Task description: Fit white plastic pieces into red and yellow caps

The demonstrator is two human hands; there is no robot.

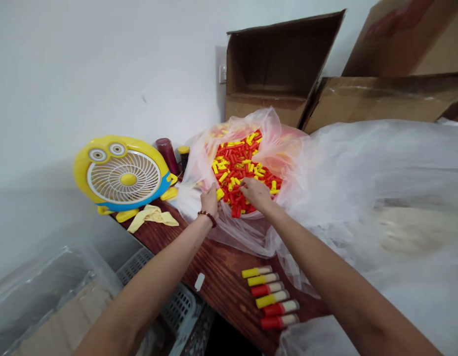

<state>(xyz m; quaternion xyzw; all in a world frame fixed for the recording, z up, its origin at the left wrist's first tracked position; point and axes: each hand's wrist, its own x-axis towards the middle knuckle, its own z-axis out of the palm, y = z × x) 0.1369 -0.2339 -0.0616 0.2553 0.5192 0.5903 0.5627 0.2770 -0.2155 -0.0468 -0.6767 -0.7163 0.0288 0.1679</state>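
Note:
An open clear plastic bag (193, 160) holds a heap of small red and yellow plastic tubes (234, 160). At the heap's near left edge, my left hand (209, 200) is closed on a yellow plastic tube (220, 194). My right hand (256, 193) is over the front of the heap, its thumb and fingers pinched together; what lies between them is too small to make out. Closer to me on the dark wooden table (229, 277), several tubes with pale, clear-covered ends (275, 298) lie in a row, some red and some yellow.
Left of the bag stands a yellow and blue cartoon fan (125, 173), beside a yellow cloth (152, 216) and two jars (166, 154). Cardboard boxes (264, 106) line the back. Clear plastic sheeting (343, 173) spreads on the right. Below the left edge is a grey plastic basket (180, 309).

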